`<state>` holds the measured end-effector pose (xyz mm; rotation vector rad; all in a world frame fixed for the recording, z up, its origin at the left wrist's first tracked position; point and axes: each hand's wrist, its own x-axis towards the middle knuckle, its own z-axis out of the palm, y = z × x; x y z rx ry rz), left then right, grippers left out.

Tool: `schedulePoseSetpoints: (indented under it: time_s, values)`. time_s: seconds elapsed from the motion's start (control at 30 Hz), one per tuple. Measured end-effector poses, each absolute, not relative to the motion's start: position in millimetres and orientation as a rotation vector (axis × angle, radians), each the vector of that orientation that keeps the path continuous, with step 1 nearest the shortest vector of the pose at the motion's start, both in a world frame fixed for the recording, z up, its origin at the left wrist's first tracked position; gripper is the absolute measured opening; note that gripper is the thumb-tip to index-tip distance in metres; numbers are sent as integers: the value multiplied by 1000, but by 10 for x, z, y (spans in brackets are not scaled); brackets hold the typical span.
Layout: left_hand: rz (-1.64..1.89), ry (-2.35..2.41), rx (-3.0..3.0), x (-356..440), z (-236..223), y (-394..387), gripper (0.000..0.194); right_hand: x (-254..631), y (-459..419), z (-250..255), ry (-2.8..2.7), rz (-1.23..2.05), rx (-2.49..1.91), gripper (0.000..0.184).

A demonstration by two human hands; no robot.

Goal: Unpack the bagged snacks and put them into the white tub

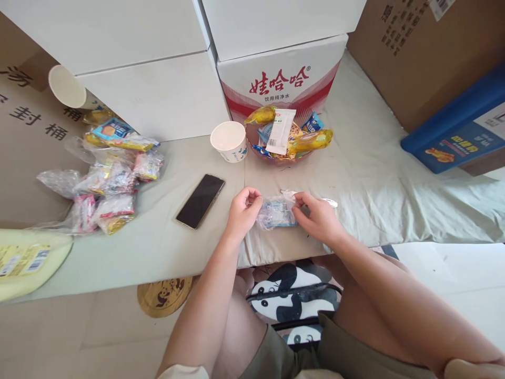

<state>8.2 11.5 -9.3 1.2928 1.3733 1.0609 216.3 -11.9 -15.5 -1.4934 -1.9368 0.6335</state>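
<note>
Near the front edge of the cloth-covered surface (355, 202), head view: a blue packet in clear film (276, 213) lies low between two bare hands, directly before the person. Left hand (242, 213) is curled at its left side, thumb and forefinger closed on a bit of film. Right hand (319, 218) pinches loose film at the upper right corner, thumb near the packet's edge. Opposed grips, probably so the thin film stays taut while the cloth bears the weight. Whether the film is torn: cannot tell. A thin white item (330, 202) pokes out beyond the right hand; mostly hidden.

Just behind, within reach: a pink-tinted glass bowl (290, 159), heaped with snacks. Its raised wall likely keeps the slippery wrappers together. A white sachet (281, 131) leans across the top; a yellow packet (311, 142) slants over the right rim. A paper cup (229, 141) stands upright beside the bowl. The phone (200, 201) lies flat, screen up and dark, left of the left hand, where it seems easy to glance at without crowding the fingers.

Farther left, a loose pile of packaged snacks (114, 179) against cardboard (27, 158), well apart from the hands.
</note>
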Motion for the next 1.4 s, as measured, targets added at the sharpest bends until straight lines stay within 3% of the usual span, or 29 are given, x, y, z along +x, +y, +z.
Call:
schedulePoseSetpoints:
  time_s: [0.23, 0.4, 1.2, 1.4]
  values:
    - [974, 1197, 1388, 64, -51, 58, 24, 2163, -125, -131, -1984, 657, -1459, 11]
    - [884, 1305, 1456, 66, -105, 62, 18, 2180, -124, -117, -1988, 715, -1456, 10]
    - [670, 1055, 1650, 61, 67, 29, 31, 2213, -119, -95, -2055, 750, -1405, 15]
    - [628, 1109, 1717, 79, -22, 37, 22, 2201, -110, -106, -2078, 714, -1391, 15]
